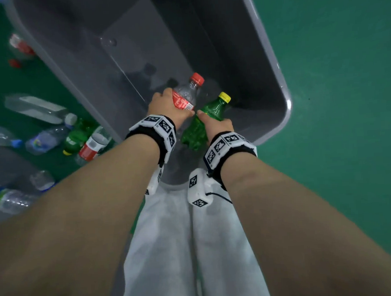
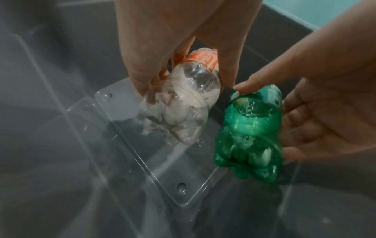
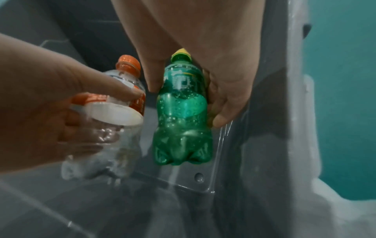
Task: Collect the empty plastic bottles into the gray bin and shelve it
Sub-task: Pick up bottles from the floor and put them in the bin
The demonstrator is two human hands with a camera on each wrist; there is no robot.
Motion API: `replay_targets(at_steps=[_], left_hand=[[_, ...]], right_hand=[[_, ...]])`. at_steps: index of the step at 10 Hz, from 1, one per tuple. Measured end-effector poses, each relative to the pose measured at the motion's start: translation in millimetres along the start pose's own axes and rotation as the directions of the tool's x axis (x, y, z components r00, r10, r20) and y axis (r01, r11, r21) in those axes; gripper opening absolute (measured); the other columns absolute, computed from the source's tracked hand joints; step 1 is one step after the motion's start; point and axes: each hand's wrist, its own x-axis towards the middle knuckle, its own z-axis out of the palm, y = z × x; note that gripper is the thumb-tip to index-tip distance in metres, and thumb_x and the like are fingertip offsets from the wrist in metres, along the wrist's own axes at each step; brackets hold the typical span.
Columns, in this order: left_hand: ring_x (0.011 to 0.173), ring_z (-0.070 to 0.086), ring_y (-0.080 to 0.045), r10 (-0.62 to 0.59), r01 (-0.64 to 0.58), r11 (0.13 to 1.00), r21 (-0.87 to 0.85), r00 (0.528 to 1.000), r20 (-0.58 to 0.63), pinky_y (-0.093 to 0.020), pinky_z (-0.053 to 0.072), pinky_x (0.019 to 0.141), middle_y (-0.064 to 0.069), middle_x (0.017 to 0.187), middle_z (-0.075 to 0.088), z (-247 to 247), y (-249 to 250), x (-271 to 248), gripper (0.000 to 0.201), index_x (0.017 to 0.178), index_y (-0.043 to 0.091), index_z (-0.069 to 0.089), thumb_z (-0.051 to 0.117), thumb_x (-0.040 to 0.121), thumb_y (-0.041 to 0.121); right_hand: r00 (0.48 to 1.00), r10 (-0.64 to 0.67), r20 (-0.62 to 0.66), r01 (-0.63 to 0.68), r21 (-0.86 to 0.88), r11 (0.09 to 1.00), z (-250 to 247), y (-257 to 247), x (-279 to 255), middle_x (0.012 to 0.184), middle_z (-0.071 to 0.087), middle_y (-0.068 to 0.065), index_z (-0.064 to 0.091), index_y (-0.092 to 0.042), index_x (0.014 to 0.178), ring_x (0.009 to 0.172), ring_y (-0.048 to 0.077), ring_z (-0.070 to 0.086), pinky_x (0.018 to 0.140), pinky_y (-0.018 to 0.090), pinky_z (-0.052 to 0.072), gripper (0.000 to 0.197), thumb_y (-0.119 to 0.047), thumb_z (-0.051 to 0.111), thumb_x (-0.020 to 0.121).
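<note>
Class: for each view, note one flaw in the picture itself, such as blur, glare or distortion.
Head view: wide-angle stretch swells the forearms toward the bottom edge, and the loose bottles at left are smeared. Left wrist view: dim, with glare lines inside the grey bin; the clear bottle looks milky. Right wrist view: the green bottle is fairly sharp, the left hand beside it blurred.

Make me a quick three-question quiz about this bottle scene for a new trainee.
1. True or false: the right hand holds the green bottle.
2. Which colour is the cap on the clear bottle that the left hand grips? A yellow, B red, C blue.
3. Fill in: both bottles are held inside the grey ____.
Key: 1 true; 2 B; 3 bin.
</note>
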Motion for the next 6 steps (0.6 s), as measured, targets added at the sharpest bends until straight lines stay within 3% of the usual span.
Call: replay_targets(at_steps=[1,2,3,4,5,6], left_hand=[[0.105,0.056,-0.030,0.016,-0.019,0.998,0.066,0.999,0.052,-0.033,0.046,0.089,-0.012,0.119,0.050,18,3,26,0.064,0.125,0.012,0.047,0.072,0.073,0.041],[0.112,0.054,-0.031,0.001,-0.009,0.995,0.100,0.997,0.077,-0.034,0.045,0.093,-0.013,0.124,0.049,39,-1,53,0.069,0.130,0.011,0.044,0.072,0.075,0.041],[0.116,0.052,-0.031,-0.018,0.006,0.992,0.130,0.996,0.093,-0.034,0.044,0.098,-0.013,0.127,0.048,59,-7,73,0.071,0.132,0.011,0.043,0.073,0.075,0.040],[0.114,0.053,-0.032,0.003,-0.024,0.982,0.188,0.994,0.111,-0.033,0.043,0.097,-0.015,0.126,0.050,79,-14,95,0.070,0.132,0.010,0.043,0.073,0.077,0.040],[0.111,0.054,-0.032,0.029,-0.059,0.972,0.227,0.991,0.133,-0.028,0.041,0.091,-0.017,0.125,0.051,90,-16,115,0.063,0.128,0.007,0.046,0.071,0.079,0.038],[0.113,0.053,-0.031,0.045,-0.073,0.967,0.246,0.992,0.116,-0.028,0.039,0.093,-0.017,0.127,0.048,98,-13,132,0.060,0.129,0.007,0.046,0.068,0.082,0.037]], right_hand=[[0.999,0.031,-0.009,-0.030,0.032,0.999,5,-7,26,0.100,0.060,0.007,0.047,-0.009,0.127,0.087,0.026,0.059,0.079,0.031,0.045,0.071,-0.050,0.073,0.075],[0.996,0.070,-0.052,-0.066,0.071,0.995,14,-8,58,0.113,0.063,0.009,0.046,-0.009,0.131,0.098,0.028,0.062,0.091,0.035,0.047,0.077,-0.052,0.073,0.072],[0.993,0.098,-0.061,-0.091,0.100,0.991,21,-9,88,0.110,0.065,0.007,0.054,-0.010,0.122,0.092,0.025,0.063,0.081,0.030,0.045,0.063,-0.052,0.068,0.078],[1.000,0.027,0.006,-0.027,-0.047,0.999,25,-1,116,0.111,0.063,0.008,0.057,-0.008,0.118,0.098,0.025,0.061,0.079,0.028,0.045,0.043,-0.044,0.054,0.093],[0.872,-0.403,0.278,0.416,0.011,0.909,29,-9,122,0.104,0.071,0.010,0.048,0.005,0.129,0.107,0.010,0.065,0.076,0.020,0.052,0.071,-0.054,0.050,0.090],[-0.261,-0.553,0.791,0.567,0.589,0.575,25,-4,162,0.090,0.063,0.023,0.051,0.001,0.113,0.122,-0.005,0.049,0.104,0.004,0.030,0.072,-0.065,0.041,0.088]])
